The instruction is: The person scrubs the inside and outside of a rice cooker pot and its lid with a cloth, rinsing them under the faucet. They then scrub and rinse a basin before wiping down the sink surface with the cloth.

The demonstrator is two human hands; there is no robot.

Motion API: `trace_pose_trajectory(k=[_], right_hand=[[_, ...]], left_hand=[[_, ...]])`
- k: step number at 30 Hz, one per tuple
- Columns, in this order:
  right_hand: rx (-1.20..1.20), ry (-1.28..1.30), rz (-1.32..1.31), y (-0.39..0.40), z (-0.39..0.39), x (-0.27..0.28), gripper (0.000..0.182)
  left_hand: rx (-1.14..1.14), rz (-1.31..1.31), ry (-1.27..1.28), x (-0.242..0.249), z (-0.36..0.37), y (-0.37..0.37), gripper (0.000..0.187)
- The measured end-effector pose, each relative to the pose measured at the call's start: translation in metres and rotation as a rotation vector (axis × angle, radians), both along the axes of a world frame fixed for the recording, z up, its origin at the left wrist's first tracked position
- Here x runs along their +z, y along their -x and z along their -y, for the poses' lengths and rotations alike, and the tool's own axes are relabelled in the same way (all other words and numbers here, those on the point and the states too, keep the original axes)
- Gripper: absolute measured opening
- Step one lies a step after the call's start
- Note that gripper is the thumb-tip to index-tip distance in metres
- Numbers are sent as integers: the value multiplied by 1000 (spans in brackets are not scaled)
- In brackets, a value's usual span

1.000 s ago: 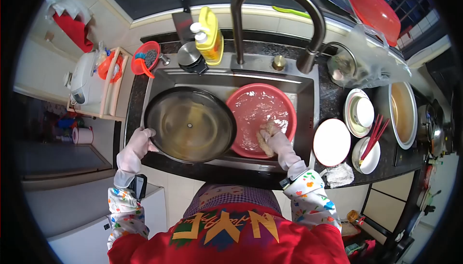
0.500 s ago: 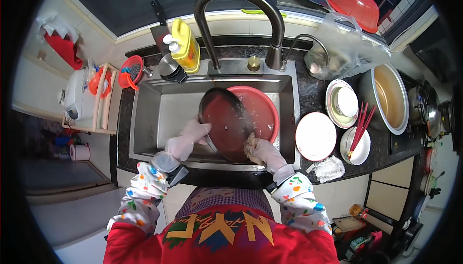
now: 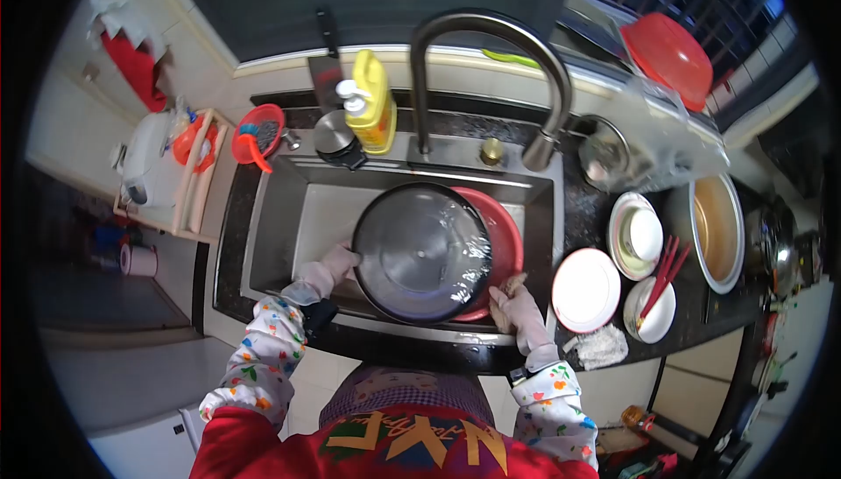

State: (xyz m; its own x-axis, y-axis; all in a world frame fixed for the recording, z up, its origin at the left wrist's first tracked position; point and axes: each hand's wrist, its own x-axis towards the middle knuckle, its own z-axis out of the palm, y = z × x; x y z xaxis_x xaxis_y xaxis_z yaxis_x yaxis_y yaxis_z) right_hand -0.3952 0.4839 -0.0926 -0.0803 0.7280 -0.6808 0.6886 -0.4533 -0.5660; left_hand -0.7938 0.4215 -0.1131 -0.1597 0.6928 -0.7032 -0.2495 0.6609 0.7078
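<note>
Left hand, pale-gloved: is grasping the left edge of a black-rimmed lid, which is reaching rightward from it across the sink and covering much of a red basin; the overlap is presumably letting drips fall inside, and the rim grip is apparently leaving the broad face free. Right hand, gloved likewise: is clutching a bunched tan cloth at the basin's near right rim, likely with the left bearing the lid's weight. Containers, as I am viewing them: the red basin, between the two hands, is showing only a strip of wall, so I cannot tell what it is holding. Beyond the left hand, a small red tub is holding a grey scourer and a blue-and-orange brush; a yellow bottle is standing to its right, contents unseen. Right of the right hand, a white plate is lying flat; past it, a bowl is cradling red chopsticks, probably to keep them together, and a wider bowl is nesting a smaller white bowl, seemingly saving room. Farthest right of that hand, a large metal pot is gaping, its bottom not fully showing; beyond the hand, a clear plastic bag is slumping, its contents indistinct.
</note>
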Motion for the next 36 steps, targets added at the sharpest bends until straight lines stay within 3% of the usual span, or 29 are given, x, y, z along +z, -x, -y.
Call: trace_pose_trajectory(k=[1,3,5,7,11,12,13,15,18,19,20,22,24,30,31,33,35,36], right_hand=[[26,6,-14,1,0,-19,53],[-64,93,-364,-2,-1,-69,42],[-270,255,-672,13,-2,-48,35],[-180,136,-422,34,-7,-13,22],[-139,45,-399,70,1,14,20],[-167,57,-328,78,1,14,22],[-196,66,-257,85,3,13,23],[-193,54,-347,102,7,23,25],[-70,-284,-222,127,12,31,21],[-67,-280,-221,136,14,43,21],[32,-383,-145,148,15,66,19],[167,-479,-78,152,14,71,21],[188,-535,-66,151,16,75,19],[444,-921,-91,136,19,81,28],[534,-985,-141,131,17,83,33],[613,-1087,-39,120,11,81,38],[687,-1190,-87,114,1,90,42],[665,-1217,-112,109,-4,87,38]], left_hand=[[23,108,-20,-2,4,3,36],[-104,21,2,-39,7,21,37],[-58,141,-48,-17,4,12,35],[-12,226,-93,-23,4,14,34],[-46,311,-16,-53,23,51,28],[-319,71,89,-90,24,70,30],[-306,75,94,-79,27,73,30],[-406,-171,170,-46,29,70,28],[-255,-122,256,-57,38,77,23],[-252,-121,260,-66,40,82,23],[-855,-760,49,-77,40,90,23],[-1445,-1394,-213,-80,41,94,23],[-504,-1000,94,-60,41,91,29],[-179,-990,-82,21,27,78,40],[-99,-984,-242,20,28,81,34],[-30,-618,-600,-5,29,104,28],[-225,-647,-588,9,31,115,26],[-202,-519,-644,28,36,112,26]])
